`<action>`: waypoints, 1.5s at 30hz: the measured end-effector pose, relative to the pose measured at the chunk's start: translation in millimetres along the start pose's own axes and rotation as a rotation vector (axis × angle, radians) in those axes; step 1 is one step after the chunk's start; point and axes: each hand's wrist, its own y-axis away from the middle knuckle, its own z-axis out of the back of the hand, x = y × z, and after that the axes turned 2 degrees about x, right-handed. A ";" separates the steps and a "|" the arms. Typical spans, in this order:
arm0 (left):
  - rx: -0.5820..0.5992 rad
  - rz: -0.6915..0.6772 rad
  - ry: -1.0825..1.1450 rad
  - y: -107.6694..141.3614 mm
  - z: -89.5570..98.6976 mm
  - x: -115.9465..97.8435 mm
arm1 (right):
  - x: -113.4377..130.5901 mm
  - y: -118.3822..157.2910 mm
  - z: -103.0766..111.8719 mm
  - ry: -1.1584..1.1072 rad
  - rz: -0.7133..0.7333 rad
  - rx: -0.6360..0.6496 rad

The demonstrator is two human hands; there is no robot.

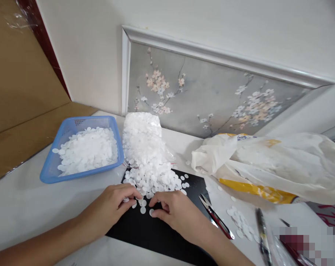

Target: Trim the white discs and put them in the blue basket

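Observation:
White discs [156,179] spill from a clear plastic bag [142,129] onto a black mat [156,236]. At the near left edge of the pile, my left hand [116,203] has its fingers curled round a few white discs, which show below its index finger. My right hand [175,210] is over the mat just in front of the pile, thumb and index finger apart, with a single disc [151,212] at its thumb tip. A few loose discs lie between the two hands. To the left, a blue basket [80,177] holds many more discs.
Red-handled snips [217,221] lie across the mat's right edge. Scattered discs [241,223] and a pen-like tool [263,236] are further right. Behind them sits a white and yellow plastic bag [267,166]. Cardboard [23,85] stands at the left, a framed floral panel [206,92] behind.

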 end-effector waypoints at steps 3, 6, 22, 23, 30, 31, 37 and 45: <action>0.017 -0.017 -0.004 0.8 -0.4 -0.9 | 0.2 0.4 2.0 -0.010 -0.038 0.046; 0.026 -0.033 -0.014 1.7 -0.8 -0.6 | 0.1 0.8 4.1 -0.023 -0.042 0.067; 0.003 0.050 0.304 3.7 -7.2 -7.2 | 17.0 2.5 -14.7 -0.298 -0.113 -0.033; 0.006 0.051 0.322 3.8 -7.1 -7.6 | 16.7 2.4 -15.3 -0.326 -0.117 -0.031; -0.012 0.085 0.370 2.4 -6.5 -9.1 | 14.8 1.8 -8.8 -0.307 -0.088 -0.040; -0.016 0.088 0.373 2.1 -6.5 -8.6 | 14.1 1.7 -6.2 -0.264 -0.082 -0.046; 0.006 0.133 0.398 1.0 -5.1 -6.1 | 6.9 0.6 5.5 -0.039 -0.063 -0.080; 0.058 0.435 0.708 -0.3 2.1 -8.6 | -2.8 5.6 16.7 0.097 -0.026 0.017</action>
